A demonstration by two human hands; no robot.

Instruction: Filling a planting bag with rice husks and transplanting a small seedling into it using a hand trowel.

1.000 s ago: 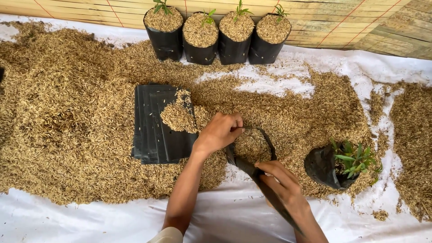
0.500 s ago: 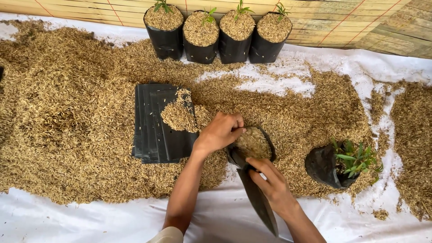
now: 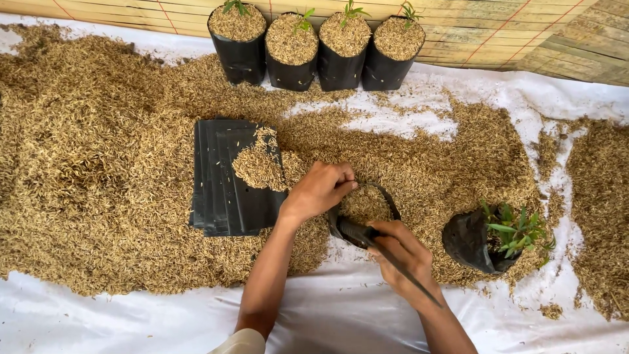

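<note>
My left hand [image 3: 321,190] grips the far rim of a black plastic nursery bag [image 3: 363,219] that lies on its side, mouth open toward a heap of rice husks [image 3: 98,170]. Husks fill the bag's mouth. My right hand [image 3: 403,259] holds the bag's near, flat end against the white sheet [image 3: 327,321]. Both hands are closed on the bag.
A stack of flat black bags [image 3: 226,190] with husks on it lies to the left. A black bag with a green seedling [image 3: 504,236] lies tipped at the right. Several filled bags with seedlings [image 3: 314,46] stand at the back by a bamboo mat [image 3: 491,26].
My right hand has slid up along the bag toward its mouth and drawn it shorter. My left hand stays at the rim, and more husks show inside the mouth.
</note>
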